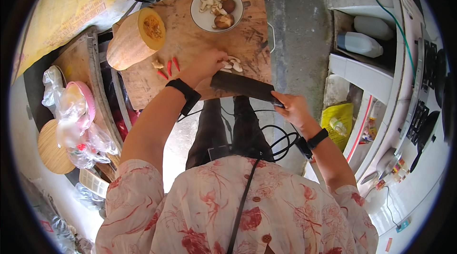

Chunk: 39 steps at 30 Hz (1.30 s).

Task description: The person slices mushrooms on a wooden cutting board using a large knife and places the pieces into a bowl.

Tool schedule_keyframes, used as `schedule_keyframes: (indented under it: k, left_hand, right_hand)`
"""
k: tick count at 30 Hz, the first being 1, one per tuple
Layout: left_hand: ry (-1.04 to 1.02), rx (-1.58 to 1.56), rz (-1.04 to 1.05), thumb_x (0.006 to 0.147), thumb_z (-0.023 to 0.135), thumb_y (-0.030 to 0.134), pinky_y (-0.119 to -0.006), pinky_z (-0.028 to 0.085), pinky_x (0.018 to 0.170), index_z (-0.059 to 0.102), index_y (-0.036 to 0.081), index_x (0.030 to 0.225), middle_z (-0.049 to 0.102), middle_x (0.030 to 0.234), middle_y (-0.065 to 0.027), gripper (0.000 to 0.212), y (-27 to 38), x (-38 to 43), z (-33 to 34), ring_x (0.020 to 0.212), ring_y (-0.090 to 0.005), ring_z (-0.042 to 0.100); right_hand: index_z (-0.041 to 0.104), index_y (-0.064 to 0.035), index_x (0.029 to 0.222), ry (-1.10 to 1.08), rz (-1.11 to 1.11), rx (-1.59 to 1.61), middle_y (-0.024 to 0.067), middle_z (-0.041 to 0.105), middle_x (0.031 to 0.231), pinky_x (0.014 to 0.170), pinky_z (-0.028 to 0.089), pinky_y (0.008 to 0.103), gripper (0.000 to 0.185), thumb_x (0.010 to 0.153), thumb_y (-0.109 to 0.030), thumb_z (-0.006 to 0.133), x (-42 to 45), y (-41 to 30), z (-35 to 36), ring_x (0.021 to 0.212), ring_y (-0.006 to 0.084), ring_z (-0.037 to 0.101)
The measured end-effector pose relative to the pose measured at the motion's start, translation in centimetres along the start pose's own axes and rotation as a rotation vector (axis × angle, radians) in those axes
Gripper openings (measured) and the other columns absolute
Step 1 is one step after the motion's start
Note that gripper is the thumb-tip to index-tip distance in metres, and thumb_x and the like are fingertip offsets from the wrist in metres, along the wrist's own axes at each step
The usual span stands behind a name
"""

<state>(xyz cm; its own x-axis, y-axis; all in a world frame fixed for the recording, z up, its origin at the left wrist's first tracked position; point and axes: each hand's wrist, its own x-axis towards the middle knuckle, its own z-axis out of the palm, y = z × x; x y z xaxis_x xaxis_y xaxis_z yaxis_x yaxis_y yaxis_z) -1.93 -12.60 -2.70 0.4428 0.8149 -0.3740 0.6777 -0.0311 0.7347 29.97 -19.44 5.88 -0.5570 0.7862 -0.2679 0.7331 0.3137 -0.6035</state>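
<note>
My right hand (pixel 293 107) grips the handle of a dark, broad-bladed cleaver (pixel 242 85), whose blade reaches left over the near edge of a wooden cutting board (pixel 192 45). My left hand (pixel 210 60) is on the board just beyond the blade's tip. Its fingers are bunched against sliced mushroom (pixel 235 65), and whether they pinch a piece is hidden. Left of that hand lie several red chillies (pixel 169 68) and a knob of ginger (pixel 157 64). At the far side, a white bowl (pixel 200 21) holds mushroom slices (pixel 211 2) and brown-capped mushrooms (pixel 225 21).
A cut pumpkin (pixel 126 41) rests on the board's left side, its seeded face turned right. A wooden ledge with plastic bags (pixel 76 129) stands at left. To the right, shelves hold plastic jugs (pixel 360 43) and a yellow bag (pixel 337 122). A black cable (pixel 282 143) loops near my legs.
</note>
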Motion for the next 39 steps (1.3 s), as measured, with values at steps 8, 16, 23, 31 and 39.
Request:
schedule_keyframes:
  k: [8, 16, 23, 31, 39]
  left_hand:
    - [0.104, 0.287, 0.236, 0.071, 0.067, 0.012, -0.038, 0.047, 0.078, 0.053, 0.010, 0.110, 0.052, 0.108, -0.0100, 0.041, 1.2, -3.0, 0.7, 0.095, -0.0304, 0.054]
    - [0.273, 0.187, -0.032, 0.072, 0.066, 0.009, -0.037, 0.048, 0.068, 0.052, 0.007, 0.101, 0.049, 0.100, -0.0107, 0.032, 1.6, -3.9, 3.8, 0.083, -0.0291, 0.057]
    - [0.604, -0.191, -0.259, 0.073, 0.068, 0.004, -0.032, 0.050, 0.060, 0.050, 0.004, 0.097, 0.047, 0.096, -0.0118, 0.031, 2.8, -3.9, 7.2, 0.070, -0.0240, 0.058]
    - [0.675, -0.342, -0.301, 0.072, 0.068, 0.002, -0.032, 0.051, 0.060, 0.051, 0.004, 0.100, 0.047, 0.094, -0.0138, 0.033, 2.1, -3.7, 8.4, 0.074, -0.0269, 0.058]
    - [0.664, -0.273, -0.313, 0.071, 0.067, 0.002, -0.034, 0.049, 0.060, 0.051, 0.006, 0.098, 0.048, 0.093, -0.0147, 0.032, 2.2, -3.6, 8.2, 0.073, -0.0295, 0.056]
  right_hand:
    - [0.063, -0.0081, 0.105, 0.020, 0.508, 0.342, 0.0125, 0.064, 0.069, 0.056, 0.047, 0.0301, 0.031, 0.077, -0.020, 0.066, -3.8, -0.5, 0.5, 0.059, 0.0224, 0.062]
    - [0.062, -0.0072, 0.107, 0.040, 0.505, 0.466, 0.0123, 0.064, 0.070, 0.055, 0.047, 0.0311, 0.033, 0.079, -0.025, 0.065, -1.1, -1.8, 2.2, 0.058, 0.0218, 0.062]
    - [0.062, -0.0096, 0.106, 0.054, 0.304, 0.289, 0.0154, 0.062, 0.069, 0.055, 0.048, 0.0366, 0.032, 0.077, -0.025, 0.066, 0.6, -3.0, 3.8, 0.061, 0.0319, 0.061]
    - [0.061, -0.0137, 0.109, 0.029, 0.318, 0.228, 0.0160, 0.063, 0.071, 0.059, 0.049, 0.0422, 0.035, 0.078, -0.028, 0.063, 1.1, -3.8, 4.2, 0.065, 0.0346, 0.061]
    - [0.062, -0.0105, 0.103, -0.032, 0.368, 0.057, 0.0173, 0.060, 0.065, 0.056, 0.047, 0.0444, 0.028, 0.081, -0.027, 0.060, 3.0, -4.3, 4.7, 0.062, 0.0361, 0.060]
